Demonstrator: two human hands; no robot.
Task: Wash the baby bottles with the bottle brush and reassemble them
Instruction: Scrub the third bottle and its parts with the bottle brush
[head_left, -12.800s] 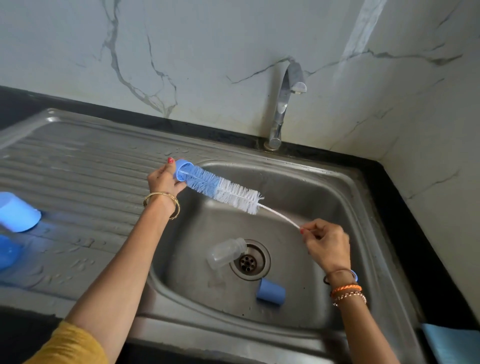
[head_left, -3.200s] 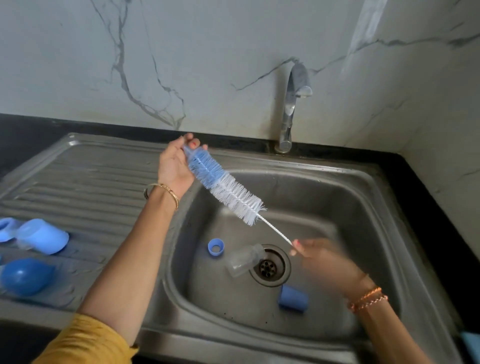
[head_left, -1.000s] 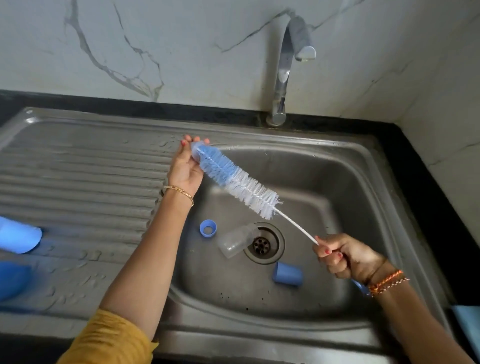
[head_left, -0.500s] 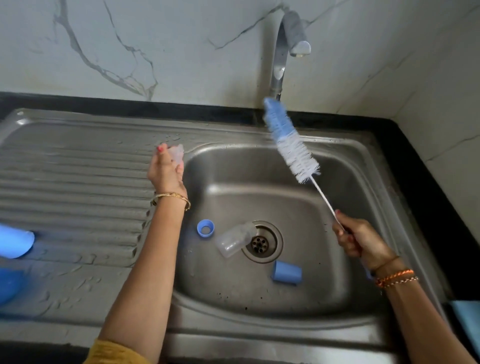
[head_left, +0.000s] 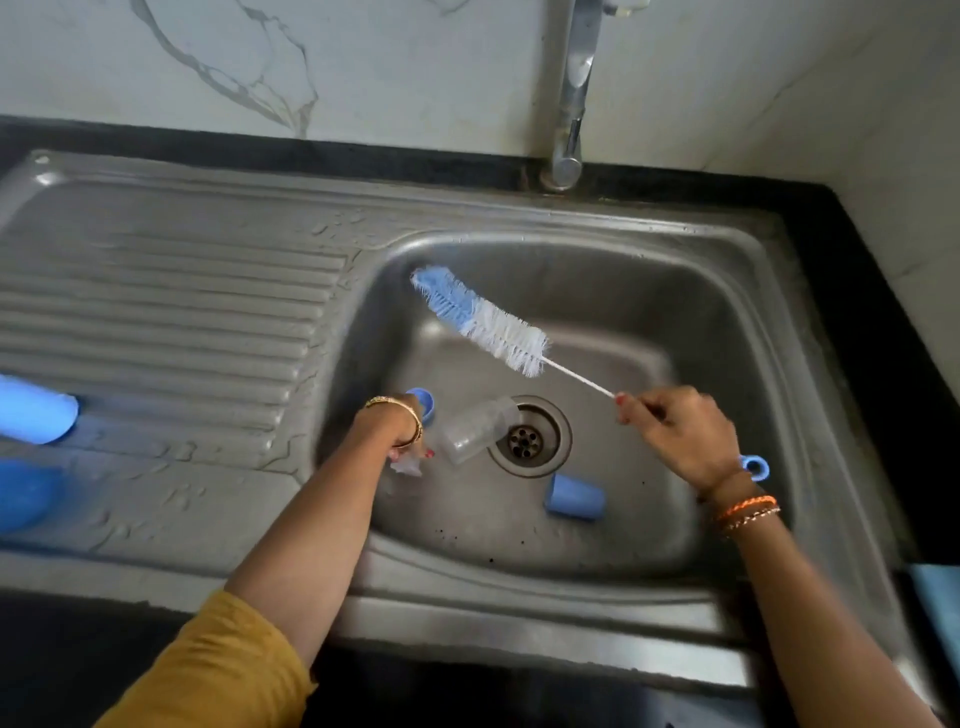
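The right hand (head_left: 680, 434) pinches the bottle brush (head_left: 480, 319) wire, bristles hanging over open basin. The left hand (head_left: 402, 441) pinches a clear nipple (head_left: 408, 465) (blurred) low in the sink (head_left: 727, 249), crowded by bottle (head_left: 475, 428), ring (head_left: 423, 402) and cap (head_left: 574, 496).

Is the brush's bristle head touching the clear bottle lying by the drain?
Apart. The head view shows the bristle head well clear of the clear bottle, bare basin between.

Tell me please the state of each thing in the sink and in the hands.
Brush: held by its wire in the right hand, above the basin.
Bottle: lying on its side, open, beside the drain.
Blue cap: lying in the basin.
Clear teat: pinched in the left hand.
Tap: no water running.
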